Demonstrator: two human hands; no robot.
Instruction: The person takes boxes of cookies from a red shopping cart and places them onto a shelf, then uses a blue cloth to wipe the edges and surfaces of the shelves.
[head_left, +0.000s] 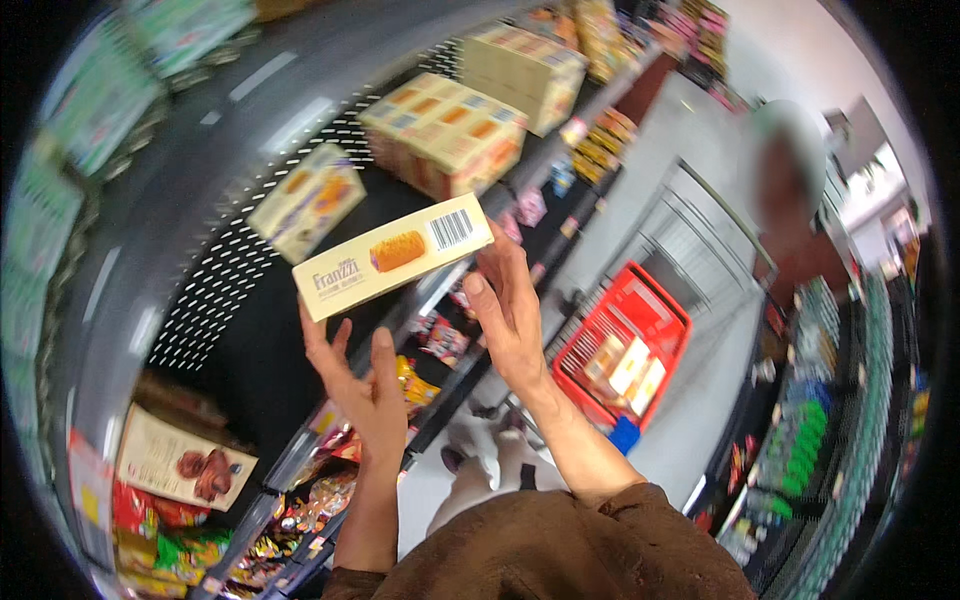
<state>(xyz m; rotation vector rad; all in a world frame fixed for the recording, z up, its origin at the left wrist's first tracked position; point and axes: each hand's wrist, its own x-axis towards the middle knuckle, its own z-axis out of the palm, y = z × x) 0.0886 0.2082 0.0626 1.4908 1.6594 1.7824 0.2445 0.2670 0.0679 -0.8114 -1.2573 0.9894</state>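
A cream cookie box (394, 256) marked Franzzi, with a barcode and a picture of a rolled cookie on its side, is held up tilted between my two hands. My right hand (510, 315) grips its right end, fingers partly hidden behind it. At the lower left corner, my left hand (360, 390) touches the box with its fingertips, the thumb held apart. Beyond it, a similar single box (307, 201) sits on the black shelf (262, 337), near a block of stacked matching boxes (444, 133).
More cream boxes (521, 75) stand farther along the shelf. Bagged snacks (442, 337) fill the lower tier. Behind my right arm, a red basket (649, 300) holding several boxes sits by a metal cart (690, 225). A person (802, 262) stands beyond it. A brown-pictured box (184, 457) lies lower left.
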